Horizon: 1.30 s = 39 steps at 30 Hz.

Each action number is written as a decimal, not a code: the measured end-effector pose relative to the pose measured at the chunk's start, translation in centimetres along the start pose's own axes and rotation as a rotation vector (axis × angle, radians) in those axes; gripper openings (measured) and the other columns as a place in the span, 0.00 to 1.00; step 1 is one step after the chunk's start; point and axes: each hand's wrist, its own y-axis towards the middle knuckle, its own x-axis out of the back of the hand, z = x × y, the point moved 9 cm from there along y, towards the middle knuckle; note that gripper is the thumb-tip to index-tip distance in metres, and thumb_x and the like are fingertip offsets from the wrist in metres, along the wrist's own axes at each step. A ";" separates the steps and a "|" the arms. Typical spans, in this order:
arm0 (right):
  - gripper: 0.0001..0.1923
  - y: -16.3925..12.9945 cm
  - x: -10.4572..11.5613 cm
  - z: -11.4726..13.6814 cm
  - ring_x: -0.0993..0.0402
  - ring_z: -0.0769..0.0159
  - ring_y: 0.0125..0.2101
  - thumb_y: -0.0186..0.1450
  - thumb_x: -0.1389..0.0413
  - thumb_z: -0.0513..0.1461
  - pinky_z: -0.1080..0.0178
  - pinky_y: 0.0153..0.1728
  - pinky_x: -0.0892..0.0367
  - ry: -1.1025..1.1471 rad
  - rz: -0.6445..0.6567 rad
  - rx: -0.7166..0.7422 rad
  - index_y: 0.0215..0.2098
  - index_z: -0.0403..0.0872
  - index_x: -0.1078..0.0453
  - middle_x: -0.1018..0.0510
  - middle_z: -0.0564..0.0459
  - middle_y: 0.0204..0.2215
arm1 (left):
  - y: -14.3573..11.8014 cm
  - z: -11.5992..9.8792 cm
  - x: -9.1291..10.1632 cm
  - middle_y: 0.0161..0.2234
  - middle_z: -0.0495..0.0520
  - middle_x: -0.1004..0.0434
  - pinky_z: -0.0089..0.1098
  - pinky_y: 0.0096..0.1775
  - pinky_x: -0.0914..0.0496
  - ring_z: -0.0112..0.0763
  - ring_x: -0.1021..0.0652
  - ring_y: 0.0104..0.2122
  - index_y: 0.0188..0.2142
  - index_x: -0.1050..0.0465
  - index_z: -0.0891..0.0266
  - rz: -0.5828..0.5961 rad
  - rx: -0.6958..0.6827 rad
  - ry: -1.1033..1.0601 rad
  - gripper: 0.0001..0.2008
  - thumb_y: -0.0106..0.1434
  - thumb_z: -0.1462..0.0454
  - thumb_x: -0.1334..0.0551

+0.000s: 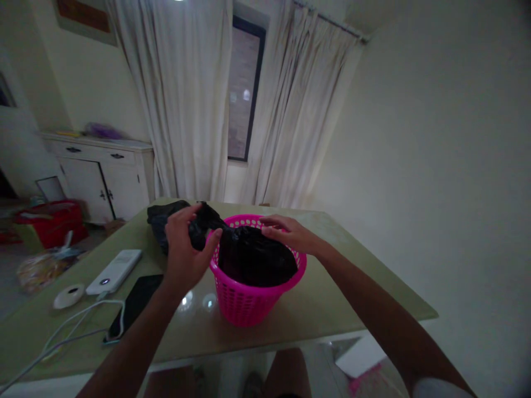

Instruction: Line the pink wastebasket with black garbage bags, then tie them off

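A bright pink plastic basket point(249, 301) with a perforated wall stands upright on the table in front of me. Crumpled black plastic bag point(257, 260) material fills its mouth and trails over the left rim. My left hand point(185, 251) is at that rim, thumb and fingers spread wide, with the trailing black plastic between and behind them. Over the basket's right side, my right hand point(292, 235) has its fingers stretched out, the tips at the bag's top edge. Whether those fingertips press on the plastic I cannot tell. The bag hides the basket's inside.
Behind my left hand lies a dark bundle point(160, 218). A white power bank point(114, 272), a white roll point(68, 296), a black phone point(139, 304) and a white cable point(83, 315) lie on the table's point(332, 309) left. A wall rises along the right.
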 end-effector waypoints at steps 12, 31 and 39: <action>0.16 2.3 7.8 -0.4 0.20 0.58 0.40 0.60 0.35 0.48 0.58 0.47 0.27 0.424 -0.549 -0.088 0.41 0.48 0.18 0.15 0.54 0.35 | -6.2 -10.9 -3.8 0.26 0.47 0.23 0.38 0.34 0.38 0.33 0.25 0.27 0.32 0.27 0.57 0.535 -0.476 -0.092 0.17 0.79 0.56 0.37; 0.18 -16.3 11.8 -15.1 0.22 0.46 0.47 0.69 0.51 0.47 0.43 0.53 0.26 -0.621 -1.178 -0.137 0.49 0.47 0.28 0.19 0.36 0.45 | -11.9 19.5 -6.7 0.53 0.78 0.15 0.65 0.58 0.30 0.71 0.17 0.55 0.64 0.24 0.67 0.817 0.715 0.549 0.29 0.69 0.55 0.40; 0.16 -21.2 0.8 -23.4 0.18 0.37 0.45 0.67 0.46 0.45 0.34 0.48 0.22 -0.690 -0.879 -0.116 0.52 0.54 0.28 0.17 0.38 0.45 | -5.3 21.0 -1.8 0.65 0.70 0.22 0.51 0.65 0.29 0.54 0.24 0.66 0.65 0.28 0.62 0.119 0.817 0.192 0.29 0.77 0.49 0.51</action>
